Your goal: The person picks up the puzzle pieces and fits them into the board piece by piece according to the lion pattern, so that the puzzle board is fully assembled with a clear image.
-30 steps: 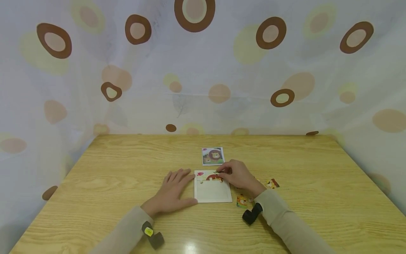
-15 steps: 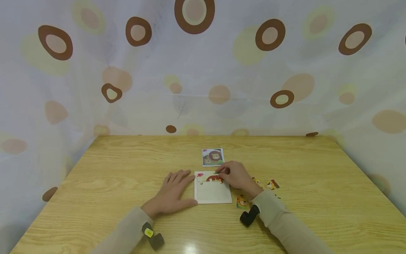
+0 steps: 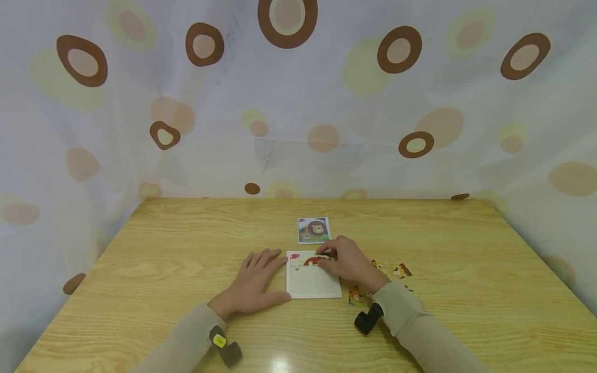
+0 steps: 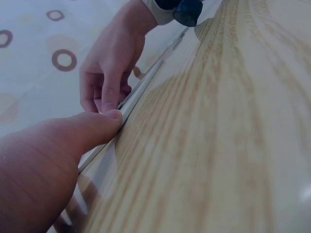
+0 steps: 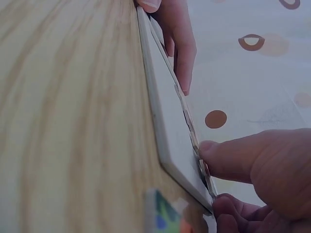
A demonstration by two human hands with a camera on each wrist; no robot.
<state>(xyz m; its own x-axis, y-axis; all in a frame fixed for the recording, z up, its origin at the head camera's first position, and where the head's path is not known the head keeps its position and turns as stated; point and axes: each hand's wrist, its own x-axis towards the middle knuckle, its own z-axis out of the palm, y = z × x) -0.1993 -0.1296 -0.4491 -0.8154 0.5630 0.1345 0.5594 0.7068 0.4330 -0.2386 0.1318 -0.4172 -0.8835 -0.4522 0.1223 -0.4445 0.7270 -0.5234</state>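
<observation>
A white puzzle tray [image 3: 313, 285] lies on the table, with joined puzzle pieces [image 3: 308, 260] along its far side. My left hand [image 3: 252, 285] lies flat at the tray's left edge, fingers spread, thumb touching the near-left corner; the left wrist view shows that thumb [image 4: 92, 128] on the rim. At the tray's far right corner my right hand [image 3: 347, 259] pinches a puzzle piece between thumb and fingers, and mostly hides it. In the right wrist view, the right hand [image 5: 272, 174] has its thumb against the pieces at the edge of the tray [image 5: 167, 114].
Behind the tray lies a picture card [image 3: 314, 230] with a lion on it. Several loose pieces lie right of the tray, among them one at the near side [image 3: 355, 296] and one farther right [image 3: 401, 270]. A patterned cloth [image 3: 298, 103] hangs behind the table.
My right thumb has shifted slightly toward me and left, over the joined pieces at the tray's right side. The left hand has stayed in place on the tray's edge.
</observation>
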